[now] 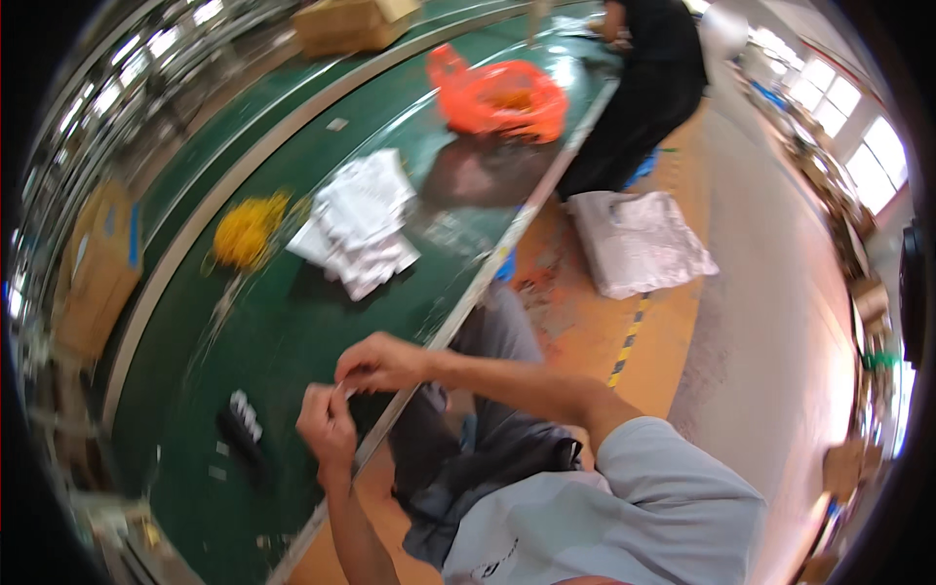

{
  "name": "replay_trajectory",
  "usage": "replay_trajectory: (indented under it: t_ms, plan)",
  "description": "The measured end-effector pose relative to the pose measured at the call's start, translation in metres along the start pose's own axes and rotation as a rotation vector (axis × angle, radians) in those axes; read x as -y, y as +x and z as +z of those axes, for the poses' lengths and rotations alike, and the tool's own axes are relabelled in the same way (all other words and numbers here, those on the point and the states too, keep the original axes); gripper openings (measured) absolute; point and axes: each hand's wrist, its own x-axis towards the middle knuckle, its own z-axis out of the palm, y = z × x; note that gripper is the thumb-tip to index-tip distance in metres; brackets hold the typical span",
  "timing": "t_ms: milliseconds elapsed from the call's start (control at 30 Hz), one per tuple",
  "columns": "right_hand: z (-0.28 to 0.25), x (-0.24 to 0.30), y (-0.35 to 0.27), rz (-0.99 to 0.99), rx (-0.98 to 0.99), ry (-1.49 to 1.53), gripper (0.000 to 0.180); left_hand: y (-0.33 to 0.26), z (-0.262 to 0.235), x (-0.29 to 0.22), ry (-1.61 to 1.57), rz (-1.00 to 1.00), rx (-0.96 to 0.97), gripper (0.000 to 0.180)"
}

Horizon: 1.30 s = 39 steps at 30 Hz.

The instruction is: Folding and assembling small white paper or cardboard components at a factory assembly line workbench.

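Observation:
Over the near edge of the green work surface (283, 336), my left hand (327, 426) and my right hand (385, 363) meet with fingers closed. A small whitish thing shows between their fingertips; its kind is too small to make out. Left of my hands lies a dark elongated object (239, 434) with a row of white pieces along it. Farther off, a tangled bundle of yellow string (249, 231) lies beside an uneven stack of white sheets or flat bags (356, 219).
Toward the far end rests an orange-red plastic bag (502, 102) with yellowish contents. Beyond it stands a person in black (648, 93). A pale, full sack (639, 244) is on the floor to the right. Cardboard boxes (351, 24) stand along the far side.

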Motion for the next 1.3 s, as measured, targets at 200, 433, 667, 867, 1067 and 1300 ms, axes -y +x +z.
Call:
replay_trajectory:
  t_ms: [200, 433, 667, 867, 1067, 1300]
  plan:
    - [-0.018, 0.010, -0.014, 0.247, -0.155, 0.088, 0.014, 0.013, 0.013, -0.005, -0.152, -0.137, 0.014, 0.006]
    - [0.001, 0.018, 0.006, 0.220, -0.121, 0.155, 0.012, -0.001, -0.006, 0.004, -0.170, -0.245, -0.096, 0.008]
    - [-0.021, 0.017, -0.013, 0.256, -0.059, 0.036, 0.012, 0.004, 0.007, 0.000, -0.479, -0.270, 0.035, 0.017]
    - [-0.002, 0.020, 0.001, 0.264, 0.013, -0.056, 0.012, -0.007, 0.002, 0.012, -0.261, -0.211, -0.106, 0.013]
    - [-0.033, 0.004, -0.013, 0.199, 0.010, -0.135, 0.015, 0.003, 0.033, 0.016, -0.132, 0.015, -0.165, 0.016]
    - [-0.025, -0.007, -0.010, 0.163, -0.063, -0.132, 0.019, -0.006, 0.021, 0.013, -0.170, -0.061, -0.171, 0.020]
